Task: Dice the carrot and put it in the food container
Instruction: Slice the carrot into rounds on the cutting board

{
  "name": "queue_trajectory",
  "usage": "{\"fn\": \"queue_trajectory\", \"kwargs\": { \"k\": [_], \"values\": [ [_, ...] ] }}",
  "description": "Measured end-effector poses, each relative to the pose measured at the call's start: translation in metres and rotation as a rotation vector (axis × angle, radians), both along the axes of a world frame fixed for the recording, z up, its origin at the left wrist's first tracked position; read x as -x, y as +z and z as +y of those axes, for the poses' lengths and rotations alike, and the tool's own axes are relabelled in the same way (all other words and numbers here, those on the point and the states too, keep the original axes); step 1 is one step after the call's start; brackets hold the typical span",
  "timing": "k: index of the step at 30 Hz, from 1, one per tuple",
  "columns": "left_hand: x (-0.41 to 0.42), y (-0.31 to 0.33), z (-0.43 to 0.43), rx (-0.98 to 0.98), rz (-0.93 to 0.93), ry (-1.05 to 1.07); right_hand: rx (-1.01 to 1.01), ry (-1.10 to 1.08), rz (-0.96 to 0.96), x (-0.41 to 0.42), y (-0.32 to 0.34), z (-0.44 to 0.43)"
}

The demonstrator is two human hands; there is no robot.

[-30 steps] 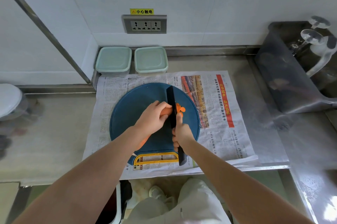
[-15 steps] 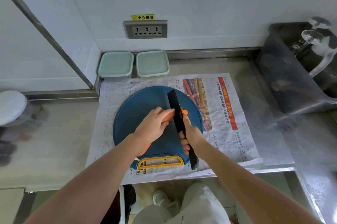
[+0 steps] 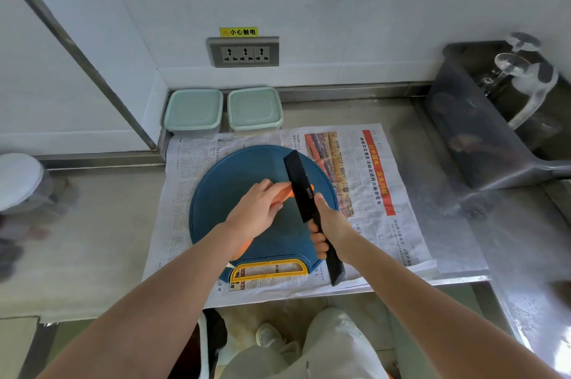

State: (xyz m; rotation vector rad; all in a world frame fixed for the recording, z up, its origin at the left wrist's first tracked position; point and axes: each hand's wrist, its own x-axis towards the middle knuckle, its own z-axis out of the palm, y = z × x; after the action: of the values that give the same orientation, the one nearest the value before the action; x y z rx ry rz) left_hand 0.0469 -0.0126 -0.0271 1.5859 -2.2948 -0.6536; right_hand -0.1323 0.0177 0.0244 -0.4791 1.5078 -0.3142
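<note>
Slicing step: at the cutting board [image 3: 222, 193] centre, my left hand [image 3: 256, 208] clamps its fingers [image 3: 276, 188] on the carrot [image 3: 286, 195], my right hand [image 3: 332, 224] grips the knife [image 3: 301, 193]; next move, likely: blade down clear of them.

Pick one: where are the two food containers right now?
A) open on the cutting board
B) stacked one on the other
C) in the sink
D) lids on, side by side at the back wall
D: the left container and the right container sit side by side with their lids on against the wall, behind the far edge of the newspaper and off the cutting board.
</note>
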Motion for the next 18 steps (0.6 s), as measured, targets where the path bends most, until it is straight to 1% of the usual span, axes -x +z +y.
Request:
{"fn": "queue_trajectory", "kwargs": {
  "k": [5, 18],
  "values": [
    [-0.0016, -0.0004, 0.0001, -0.003, 0.017, -0.008, -0.011, 0.009, 0.025, 0.0006, 0.0025, 0.0035],
    [0.0011, -0.0009, 0.0016, 0.001, 0.021, 0.007, -0.023, 0.001, 0.005, 0.0018, 0.0057, 0.0058]
  ]
}}
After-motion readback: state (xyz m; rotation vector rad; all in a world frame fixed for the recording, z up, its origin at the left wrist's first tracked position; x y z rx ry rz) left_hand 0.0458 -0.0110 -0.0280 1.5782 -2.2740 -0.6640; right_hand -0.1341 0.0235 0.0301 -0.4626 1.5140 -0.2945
